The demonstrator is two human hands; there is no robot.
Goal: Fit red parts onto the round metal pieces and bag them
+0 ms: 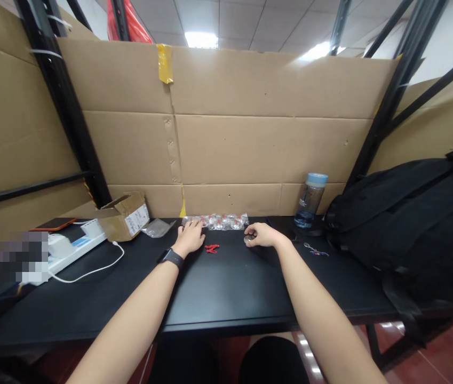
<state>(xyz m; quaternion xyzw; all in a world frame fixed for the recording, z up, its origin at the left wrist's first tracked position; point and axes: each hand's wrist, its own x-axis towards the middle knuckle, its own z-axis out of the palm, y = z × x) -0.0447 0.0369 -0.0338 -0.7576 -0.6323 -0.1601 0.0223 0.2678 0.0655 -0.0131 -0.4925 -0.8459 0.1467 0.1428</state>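
Note:
My left hand rests palm down on the black tabletop with its fingers apart, at the left end of a row of clear plastic packets that show small red marks. A dark watch is on that wrist. Just right of those fingers lie some small red pieces, too small to name. With bent fingers, my right hand grips a small round, brownish, glassy-looking object at the table surface, near the row's right end. My fingers cover part of it.
At left stand an open cardboard box, a clear bag and a white power strip with a cable. A water bottle, a small corded item and a black backpack are at right. A cardboard wall closes the back.

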